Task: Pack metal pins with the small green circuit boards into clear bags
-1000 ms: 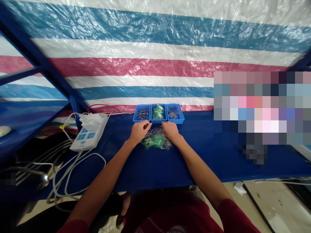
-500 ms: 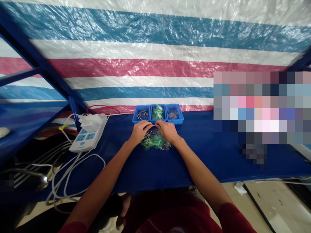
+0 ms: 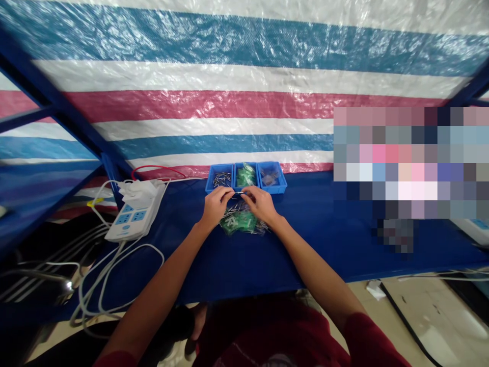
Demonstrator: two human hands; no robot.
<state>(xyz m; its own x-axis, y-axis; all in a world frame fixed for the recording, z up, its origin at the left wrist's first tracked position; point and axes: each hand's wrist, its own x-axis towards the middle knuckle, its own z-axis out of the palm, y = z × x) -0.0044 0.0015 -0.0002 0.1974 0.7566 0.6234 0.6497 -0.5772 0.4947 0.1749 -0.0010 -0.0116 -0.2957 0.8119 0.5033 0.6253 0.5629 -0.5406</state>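
Note:
My left hand (image 3: 216, 206) and my right hand (image 3: 262, 205) face each other over the blue table. Both are closed, fingertips pinching opposite ends of a thin metal rod (image 3: 239, 192); its exact kind is too small to tell. Just below them lies a pile of green printed packets (image 3: 241, 223) in clear wrap, with loose metal rods (image 3: 237, 207) around them. Beyond my fingers stand three blue bins in a row: the left bin (image 3: 209, 179) holds small metal rods, the middle bin (image 3: 235, 177) green packets, the right bin (image 3: 276, 189) clear plastic pieces.
A white power strip (image 3: 130, 224) with plugged-in adapters lies to the left, its white cables (image 3: 110, 270) looping over the table edge. A striped plastic sheet (image 3: 214, 107) hangs behind. Blue frame posts (image 3: 76, 114) rise at left. The right side is pixelated.
My hands have drawn slightly apart, so more of the thin metal rod shows between them. The whole view has shifted a little.

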